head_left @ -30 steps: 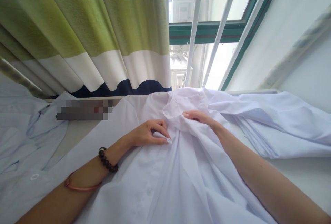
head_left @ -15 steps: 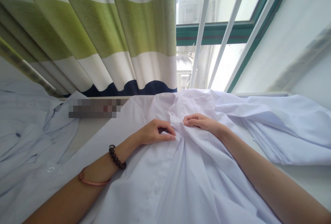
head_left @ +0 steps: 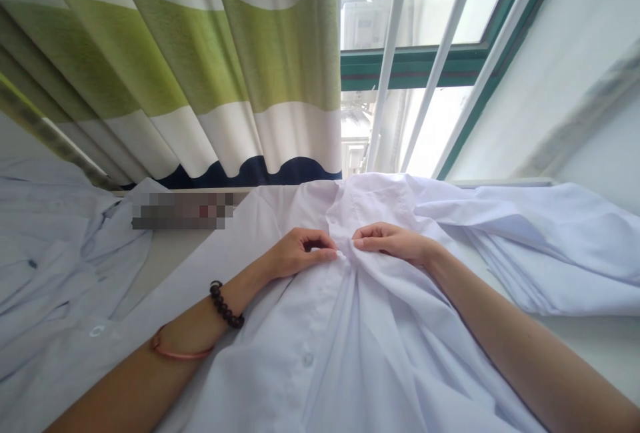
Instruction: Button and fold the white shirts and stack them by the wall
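Observation:
A white button-front coat [head_left: 270, 353] lies spread out in front of me, its collar end toward the window. My left hand [head_left: 303, 251] pinches one front edge between thumb and forefinger, beside a small white button. Close by on the right, my right hand [head_left: 387, 241] grips the other front edge, fingers curled over the cloth. Folds run down from between the two hands. A lower button [head_left: 307, 359] shows on the front placket. Dark beads and a thin reddish bangle circle my left wrist.
More white garments [head_left: 45, 253] lie crumpled at the left. Folded white cloth [head_left: 560, 259] lies at the right. A striped curtain [head_left: 280, 53] hangs behind, next to a barred window [head_left: 430, 66]. A blurred-out patch covers something at the back left.
My left fingertips have moved slightly up toward my right hand, lifting the cloth edge a little. A lower button now shows more plainly. Both hands keep their hold.

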`<state>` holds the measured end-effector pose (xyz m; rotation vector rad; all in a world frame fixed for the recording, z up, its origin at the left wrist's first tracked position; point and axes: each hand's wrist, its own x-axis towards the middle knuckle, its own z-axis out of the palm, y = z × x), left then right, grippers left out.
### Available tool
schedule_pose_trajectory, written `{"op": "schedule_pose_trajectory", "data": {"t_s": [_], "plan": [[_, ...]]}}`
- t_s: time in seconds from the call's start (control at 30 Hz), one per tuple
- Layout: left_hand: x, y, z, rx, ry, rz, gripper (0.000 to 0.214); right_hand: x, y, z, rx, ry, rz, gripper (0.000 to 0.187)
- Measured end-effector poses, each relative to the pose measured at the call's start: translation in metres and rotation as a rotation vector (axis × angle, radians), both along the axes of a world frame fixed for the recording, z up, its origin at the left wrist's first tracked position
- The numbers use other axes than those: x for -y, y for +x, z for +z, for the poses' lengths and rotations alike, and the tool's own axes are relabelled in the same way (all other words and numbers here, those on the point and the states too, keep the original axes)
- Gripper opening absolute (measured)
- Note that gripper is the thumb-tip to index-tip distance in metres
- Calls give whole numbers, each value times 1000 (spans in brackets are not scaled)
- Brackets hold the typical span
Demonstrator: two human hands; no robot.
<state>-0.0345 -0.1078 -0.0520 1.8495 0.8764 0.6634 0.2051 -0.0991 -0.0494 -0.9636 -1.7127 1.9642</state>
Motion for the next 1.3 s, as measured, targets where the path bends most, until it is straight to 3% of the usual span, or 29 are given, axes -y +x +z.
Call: {"op": "schedule_pose_trajectory", "data": {"t_s": [0.17,0.37,0.53,0.7,0.9,1.03,1.3], "plan": [[-5,-1,-4,38,-26,6,25,-4,7,11,44,1,118,33],[-6,-2,-1,103,-61,-107,23,5,8,41,93,-32,51,27],[-6,-3,1,120,-17,-50,28,14,4,55,119,2,-1,19],[-5,-5,-2,-12,-10,-51,30,11,2,43,172,-1,-57,12],[-4,-6,3,-114,-6,-215,26,9,-11,12,238,-178,239,1],[-3,-4,7,-108,-17,-260,23,7,-12,6,159,-220,255,9],[-5,-6,0,-67,-106,-119,29,0,0,-4,-95,-325,198,11]]}}
